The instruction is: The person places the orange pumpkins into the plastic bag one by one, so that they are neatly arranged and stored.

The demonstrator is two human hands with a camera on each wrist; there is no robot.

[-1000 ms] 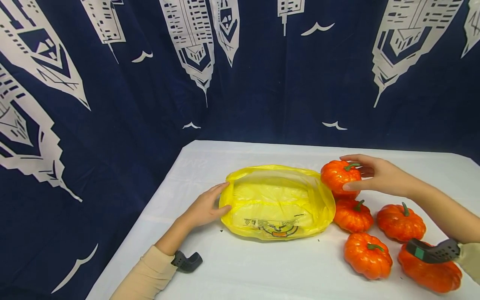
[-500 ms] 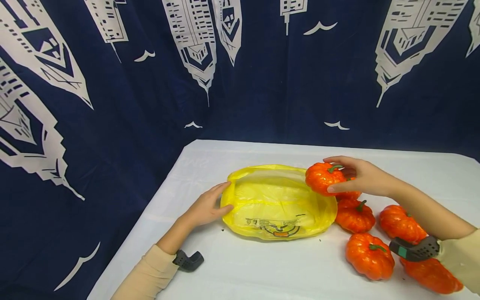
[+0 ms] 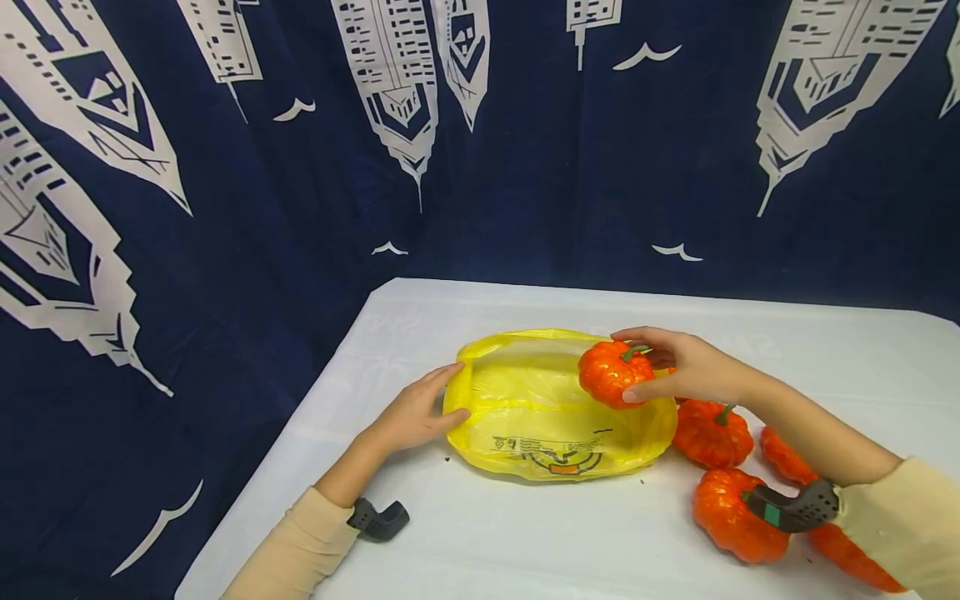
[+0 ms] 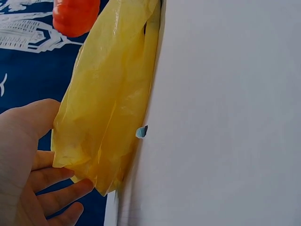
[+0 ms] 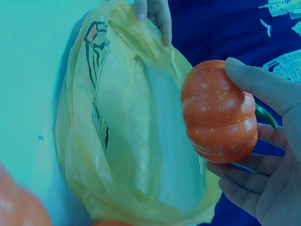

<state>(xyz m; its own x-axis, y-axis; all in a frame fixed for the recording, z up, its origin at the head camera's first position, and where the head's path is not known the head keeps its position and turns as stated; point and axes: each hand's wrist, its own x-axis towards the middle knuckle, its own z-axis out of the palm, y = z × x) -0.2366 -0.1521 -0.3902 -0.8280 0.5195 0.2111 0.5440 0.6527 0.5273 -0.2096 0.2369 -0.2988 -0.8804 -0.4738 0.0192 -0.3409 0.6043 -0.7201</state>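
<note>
My right hand (image 3: 697,367) holds a small orange pumpkin (image 3: 611,375) with a green stem, thumb on the near side and fingers on the far side. This pumpkin is over the right part of a yellow plastic bag's (image 3: 637,458) wide mouth. In the right wrist view, the speckled pumpkin (image 5: 218,113) is between thumb and fingers, and the bag's (image 5: 77,141) visible inside shows no pumpkin. My left hand (image 3: 408,417) touches the bag's left rim, thumb and fingers spread apart. The left wrist view shows its fingers (image 4: 61,195) against the bag (image 4: 103,94).
Several more orange pumpkins lie right of the bag: one pumpkin (image 3: 712,433) beside its rim, another (image 3: 738,517) nearer the front, others partly behind my right forearm. A white-covered table (image 3: 525,550) bears everything. A dark blue patterned cloth (image 3: 525,208) hangs behind.
My right hand has carried the pumpkin leftward, from beside the bag's right rim to over its mouth. The left hand stays at the left rim.
</note>
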